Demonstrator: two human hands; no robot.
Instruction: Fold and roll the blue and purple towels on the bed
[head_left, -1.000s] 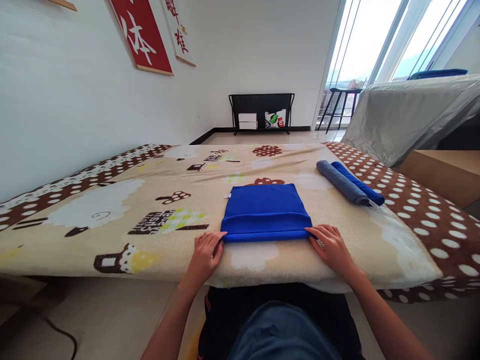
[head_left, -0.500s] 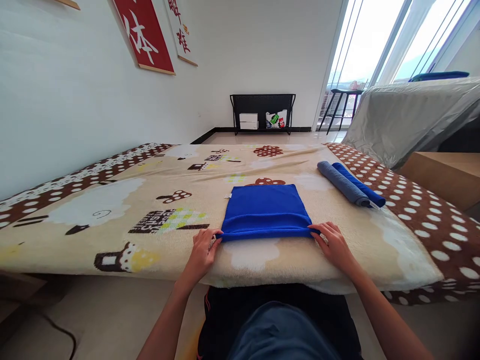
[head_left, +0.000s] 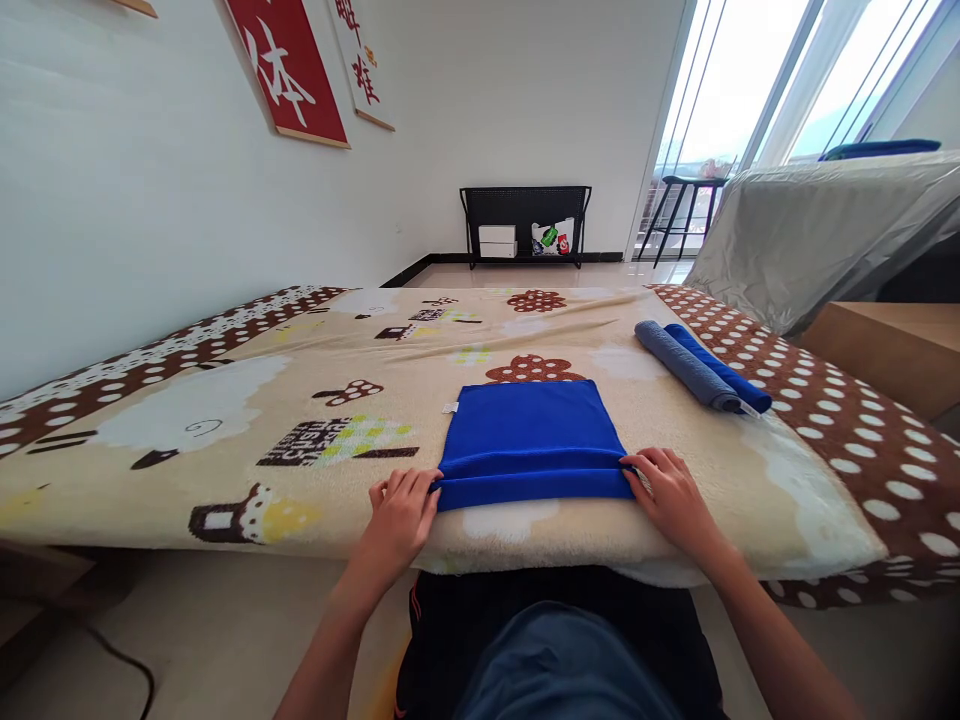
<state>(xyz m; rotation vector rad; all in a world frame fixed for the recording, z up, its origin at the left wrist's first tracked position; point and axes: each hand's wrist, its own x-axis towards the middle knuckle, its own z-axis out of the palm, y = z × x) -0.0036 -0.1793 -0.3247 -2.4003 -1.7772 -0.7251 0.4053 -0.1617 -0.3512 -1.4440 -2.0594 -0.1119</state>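
Blue towel (head_left: 531, 440): lies folded flat on the patterned blanket (head_left: 225, 400) that covers the worktop (head_left: 750, 562), close to the near edge and straight ahead of the person.
Rolled edge: the towel's near border is turned over into a low roll. Its long axis runs left to right, across the line of both forearms.
Flat part: it stretches from the roll toward the far side, with a small white tag (head_left: 450, 407) at the far left corner.
Left hand (head_left: 401, 510): at the left end of the roll, fingers curled in and gripping that end.
Right hand (head_left: 671, 490): at the right end of the roll, fingers bent and gripping it in the same way.
Which hand is nearer: neither. Each holds one end, with the roll spanning the gap between them.
Direction from the hands: the loose cloth lies on the far side of both hands, away from the body.
Grey rolled towel (head_left: 686, 365): far right on the blanket, touching a dark blue rolled towel (head_left: 720, 368). Both lie slanted and well apart from the hands.
Background: a black rack (head_left: 523, 225) stands against the far wall.
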